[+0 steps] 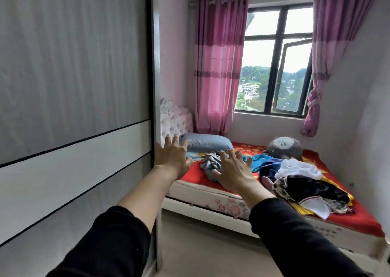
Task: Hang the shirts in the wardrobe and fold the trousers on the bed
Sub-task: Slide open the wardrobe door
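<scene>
Reaching forward with both arms in black sleeves (109, 241), left hand (172, 157) just beside the edge of the grey sliding wardrobe door (73, 76), right hand (233, 171) in line with the crumpled grey-blue garment (211, 165) on the near side of the red-sheeted bed (358, 222). Grip wide on both sides: fingers fanned and straight, holding nothing. Lying loose across the bed: a teal garment (258, 160), a dark blue garment (270, 168) just beside it, a white crumpled garment (297, 168), and a black garment (314, 189) heaped with patterned cloth toward the near corner. Hard to tell shirts from trousers while bunched up. Probably at the very start, with nothing hung or folded yet. Best to begin with the nearest piece, the grey-blue one: take it by two high points, collar or waistband, lift it free of the heap and shake it open to learn its kind. For a shirt, keep hold at the shoulders with the right hand and slide the wardrobe door aside with the left hand, closest to its edge; door seemingly across the opening from here. For trousers, choose a flat patch of red sheet away from the blue-grey pillow (207, 142) and the round grey plush toy (285, 148), match the legs seam to seam, then fold. Avoid dragging neighbouring clothes off the mattress edge.
</scene>
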Demonstrator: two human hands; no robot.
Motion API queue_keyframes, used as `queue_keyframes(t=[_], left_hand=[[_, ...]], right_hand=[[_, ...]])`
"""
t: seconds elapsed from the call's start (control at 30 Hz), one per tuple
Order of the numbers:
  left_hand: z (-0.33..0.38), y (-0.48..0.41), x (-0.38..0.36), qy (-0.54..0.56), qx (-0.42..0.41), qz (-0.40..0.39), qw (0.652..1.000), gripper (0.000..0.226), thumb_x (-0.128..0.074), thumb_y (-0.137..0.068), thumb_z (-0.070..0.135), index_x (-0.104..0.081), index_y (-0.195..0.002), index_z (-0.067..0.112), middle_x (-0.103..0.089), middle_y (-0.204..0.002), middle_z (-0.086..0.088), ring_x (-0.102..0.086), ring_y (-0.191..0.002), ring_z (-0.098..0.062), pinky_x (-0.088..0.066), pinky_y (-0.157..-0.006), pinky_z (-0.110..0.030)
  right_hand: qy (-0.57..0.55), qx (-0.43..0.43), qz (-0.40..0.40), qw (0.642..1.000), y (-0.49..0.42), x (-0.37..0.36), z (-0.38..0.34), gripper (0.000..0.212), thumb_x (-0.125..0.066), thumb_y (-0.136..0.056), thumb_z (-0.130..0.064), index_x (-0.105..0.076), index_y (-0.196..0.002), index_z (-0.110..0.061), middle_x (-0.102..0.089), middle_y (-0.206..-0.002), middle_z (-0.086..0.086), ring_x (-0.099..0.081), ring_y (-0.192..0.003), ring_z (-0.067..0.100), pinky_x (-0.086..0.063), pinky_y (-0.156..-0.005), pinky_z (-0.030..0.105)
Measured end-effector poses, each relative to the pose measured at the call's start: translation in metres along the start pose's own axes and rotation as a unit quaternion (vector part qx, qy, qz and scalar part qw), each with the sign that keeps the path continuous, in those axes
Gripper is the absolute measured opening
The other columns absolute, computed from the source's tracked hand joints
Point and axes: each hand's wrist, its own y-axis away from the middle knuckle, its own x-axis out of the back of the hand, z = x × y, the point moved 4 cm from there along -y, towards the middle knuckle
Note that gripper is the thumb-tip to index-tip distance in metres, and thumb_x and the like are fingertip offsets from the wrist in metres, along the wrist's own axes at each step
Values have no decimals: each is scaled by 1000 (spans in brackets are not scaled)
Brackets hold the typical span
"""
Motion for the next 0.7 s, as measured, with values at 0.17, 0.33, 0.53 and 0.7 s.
queue_keyframes(t=[0.17,0.33,0.53,0.7], left_hand=[[-68,-64,-52,-38,60,-9,997,54,-42,-92,36,-34,-141,17,-20,-155,-11,-12,-144,-30,-20,-112,-53],[-139,-136,-91,-67,109,-3,992,55,-40,-92,34,-30,-143,18,-11,-158,-11,-3,-145,-31,-14,-114,-54],[-195,-185,-120,-101,113,20,988,56,-34,-95,30,-23,-147,14,-6,-158,-15,0,-146,-28,-7,-118,-43],[-230,-210,-120,-161,121,92,975,62,-32,-94,29,-15,-151,16,3,-159,-15,8,-147,-28,1,-119,-44]], right_hand=[[-18,44,3,999,-97,-47,-40,63,-48,-89,-50,-32,-139,-16,-36,-140,7,-29,-133,29,-26,-104,53],[-43,101,26,994,-198,-77,-87,65,-49,-89,-51,-29,-141,-17,-34,-143,6,-28,-134,28,-27,-104,52],[-100,154,45,982,-288,-106,-134,65,-52,-90,-47,-27,-143,-17,-34,-143,5,-30,-133,27,-25,-108,53],[-144,224,63,962,-352,-122,-177,80,-53,-91,-47,-10,-152,-18,-17,-155,5,-17,-143,26,-18,-113,52]])
